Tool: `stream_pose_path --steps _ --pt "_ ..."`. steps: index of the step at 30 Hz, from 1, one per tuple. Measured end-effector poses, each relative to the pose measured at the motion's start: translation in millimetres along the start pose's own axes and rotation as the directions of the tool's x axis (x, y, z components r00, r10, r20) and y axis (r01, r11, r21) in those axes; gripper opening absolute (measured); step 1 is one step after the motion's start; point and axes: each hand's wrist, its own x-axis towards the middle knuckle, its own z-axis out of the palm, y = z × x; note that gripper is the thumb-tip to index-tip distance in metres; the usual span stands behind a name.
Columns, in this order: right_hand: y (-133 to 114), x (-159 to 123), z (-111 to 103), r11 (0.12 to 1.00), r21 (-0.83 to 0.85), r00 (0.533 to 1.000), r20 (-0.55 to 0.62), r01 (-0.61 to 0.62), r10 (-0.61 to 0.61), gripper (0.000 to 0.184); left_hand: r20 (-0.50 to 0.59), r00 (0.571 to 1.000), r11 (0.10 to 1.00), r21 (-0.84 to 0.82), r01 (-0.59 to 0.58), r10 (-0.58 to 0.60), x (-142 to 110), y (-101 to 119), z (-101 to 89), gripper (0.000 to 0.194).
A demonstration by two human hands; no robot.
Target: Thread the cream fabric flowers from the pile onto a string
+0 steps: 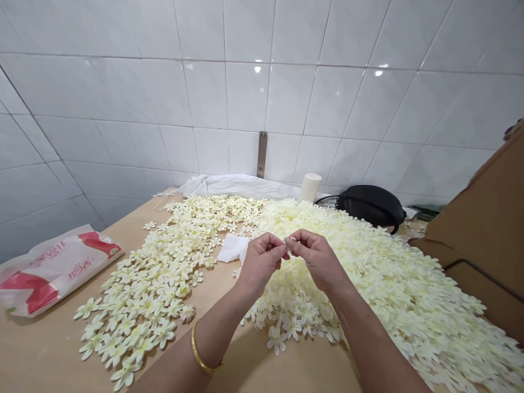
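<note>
Forearms (pixel 368 333) are stretched over the table (pixel 262 371); by left hand (pixel 262 257) and right hand (pixel 318 256), fingertips pinched together, a small pale piece (pixel 290 252) is apparently held above the large flower heap (pixel 393 284), spread rightward, nearer the right hand.

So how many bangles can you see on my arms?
1: a gold bangle around your left forearm, farther back than the left hand. None shows on your right forearm, though parts outside the picture could hide more.
</note>
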Motion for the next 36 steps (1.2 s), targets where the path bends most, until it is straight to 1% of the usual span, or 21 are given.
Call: stream_pose_path --steps 3,6,8,10,12,13,16,18,20,22,25,27,29,31,34,36 --pt "7.5 0.5 4.4 0.991 -0.124 0.994 -0.093 0.040 -0.052 0.026 0.015 0.999 0.999 -0.017 0.050 -0.050 0.1 0.9 0.1 0.018" --pt "11.8 1.3 7.3 0.980 -0.186 0.987 -0.126 0.072 -0.097 0.031 0.049 0.997 0.997 -0.033 0.069 -0.067 0.3 0.0 0.1 0.021" --pt "11.9 1.6 8.8 0.975 -0.207 0.985 -0.136 0.081 -0.111 0.034 0.029 0.999 0.999 -0.020 0.045 -0.045 -0.1 -1.6 0.8 0.022" --pt "10.0 1.6 9.4 0.972 -0.222 0.983 -0.149 0.073 -0.107 0.036 -0.019 1.000 1.000 0.009 0.004 -0.004 -0.5 -3.2 1.5 0.020" --pt "6.4 1.3 8.8 0.980 -0.190 0.987 -0.143 0.052 -0.080 0.037 -0.059 0.998 0.999 0.032 -0.025 0.027 -0.6 -3.9 1.7 0.017" --pt "4.4 1.2 7.9 0.988 -0.148 0.991 -0.124 0.034 -0.053 0.035 -0.076 0.997 0.999 0.034 -0.032 0.034 -0.5 -3.8 1.4 0.016" --pt "-0.7 0.8 3.4 1.000 0.002 0.998 -0.045 -0.031 0.031 0.021 -0.118 0.993 0.999 0.002 -0.033 0.033 0.4 -2.6 0.1 0.015" --pt "-1.5 0.8 0.6 0.999 0.020 0.999 -0.031 -0.036 0.037 0.017 -0.126 0.992 0.999 -0.030 -0.027 0.023 0.8 -1.6 -0.3 0.016" --pt "-1.0 0.6 -0.2 0.999 -0.041 0.999 -0.048 0.002 -0.004 0.013 -0.118 0.993 0.998 -0.066 -0.015 0.007 0.7 -1.0 0.3 0.017" --pt "-0.6 -0.5 1.9 0.988 -0.146 0.994 -0.081 0.057 -0.069 0.009 -0.125 0.992 0.993 -0.114 -0.014 0.000 0.1 -0.5 1.6 0.018" --pt "-1.5 -4.2 9.0 0.938 -0.312 0.971 -0.129 0.153 -0.202 0.008 -0.145 0.989 0.987 -0.158 -0.036 0.013 -1.8 0.0 2.4 0.018" --pt "-1.8 -8.3 13.2 0.904 -0.381 0.959 -0.121 0.194 -0.256 0.009 -0.135 0.991 0.990 -0.138 -0.037 0.018 -4.4 0.0 1.0 0.015" --pt "-0.6 -14.2 14.4 0.886 -0.415 0.960 -0.086 0.208 -0.266 0.011 -0.114 0.993 0.995 -0.097 -0.011 0.000 -8.7 -0.4 -1.9 0.011" --pt "1.6 -22.5 11.6 0.872 -0.442 0.964 -0.056 0.210 -0.261 0.012 -0.072 0.996 0.997 -0.067 0.040 -0.045 -15.1 -1.3 -5.9 0.009" --pt "5.7 -41.1 3.3 0.845 -0.494 0.962 -0.061 0.204 -0.268 0.012 0.011 0.990 0.989 -0.050 0.139 -0.138 -29.1 -5.6 -12.4 0.003" --pt "9.2 -58.1 -0.9 0.829 -0.519 0.957 -0.065 0.209 -0.282 0.011 0.035 0.981 0.980 -0.038 0.193 -0.192 -41.2 -12.9 -16.2 0.009"
